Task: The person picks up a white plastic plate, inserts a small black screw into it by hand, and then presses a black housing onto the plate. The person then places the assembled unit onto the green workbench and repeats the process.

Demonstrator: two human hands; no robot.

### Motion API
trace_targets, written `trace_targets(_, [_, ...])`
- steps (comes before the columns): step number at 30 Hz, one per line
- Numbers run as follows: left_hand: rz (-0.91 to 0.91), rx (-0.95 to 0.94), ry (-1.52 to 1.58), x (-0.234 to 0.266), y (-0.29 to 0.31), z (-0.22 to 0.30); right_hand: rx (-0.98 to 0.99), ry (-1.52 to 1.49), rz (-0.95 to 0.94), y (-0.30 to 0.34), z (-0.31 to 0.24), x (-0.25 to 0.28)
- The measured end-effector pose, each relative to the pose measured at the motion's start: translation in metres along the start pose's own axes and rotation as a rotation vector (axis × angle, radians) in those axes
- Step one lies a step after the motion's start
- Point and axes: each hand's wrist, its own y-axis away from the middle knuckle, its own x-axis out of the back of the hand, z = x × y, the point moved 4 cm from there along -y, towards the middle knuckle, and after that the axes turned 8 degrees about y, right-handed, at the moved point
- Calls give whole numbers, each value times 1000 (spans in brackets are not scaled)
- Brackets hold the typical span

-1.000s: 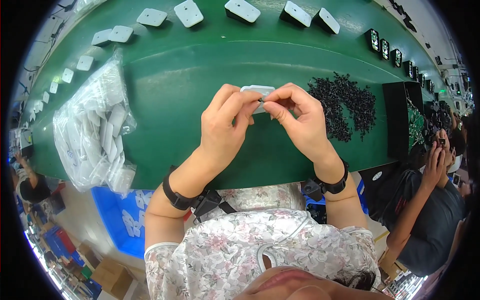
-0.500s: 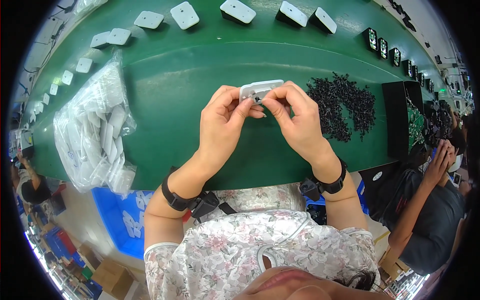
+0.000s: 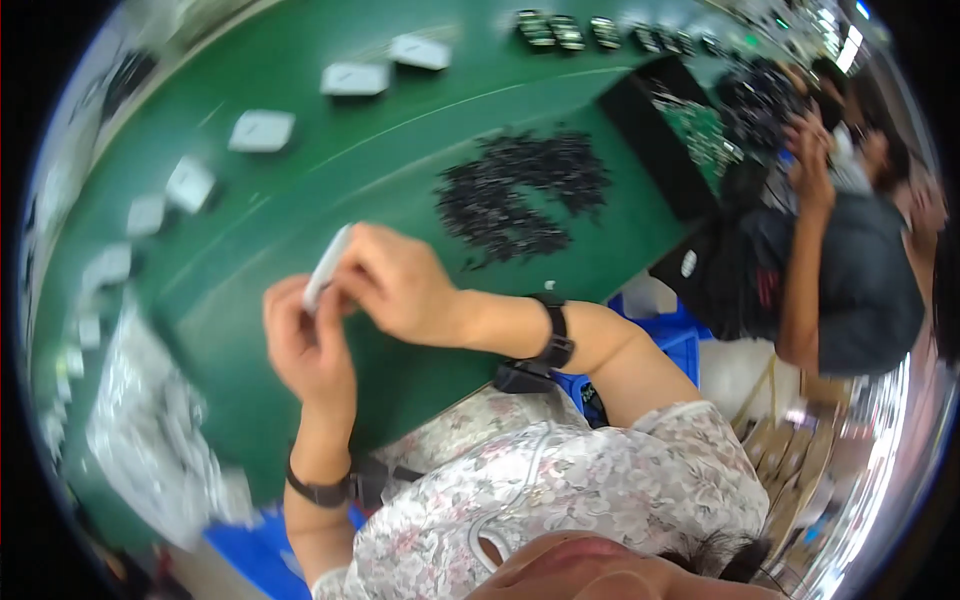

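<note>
A white plastic cover (image 3: 328,268) is held up over the green table, tilted so that its edge faces me. My left hand (image 3: 310,340) grips its lower end, the thumb on one side and fingers on the other. My right hand (image 3: 395,285) is closed at the cover's right side, its fingertips against the inner face. Whatever small part lies under those fingertips is hidden. To the right of my hands, a loose pile of small black parts (image 3: 485,195) spreads on the table.
A clear plastic bag of white covers (image 3: 150,430) lies at left. White-topped units (image 3: 262,131) line the far side; black housings with green boards (image 3: 566,33) stand farther right. A black box (image 3: 655,140) holds circuit boards. A co-worker (image 3: 840,250) sits at right; blue bins (image 3: 265,550) stand below.
My view has swung and tilted, so the table's contents appear shifted left. Both hands still hold the cover, which has turned from showing its inner face to nearly edge-on.
</note>
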Motion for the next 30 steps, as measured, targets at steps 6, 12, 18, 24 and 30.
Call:
trace_targets(6, [12, 156, 232, -3, 3, -3, 179, 133, 149, 1, -6, 8])
trace_targets(12, [-11, 214, 283, -5, 3, -1, -68, 14, 87, -9, -6, 31])
trace_targets(18, [-139, 217, 250, -10, 6, 1, -86, -46, -409, -13, 11, 41])
trace_targets(24, [-157, 288, 319, -9, 8, 5, -168, -153, -361, -13, 10, 39])
trace_targets(30, [-58, 371, 458, 0, -4, -5, -446, -189, -323, -16, 16, 39])
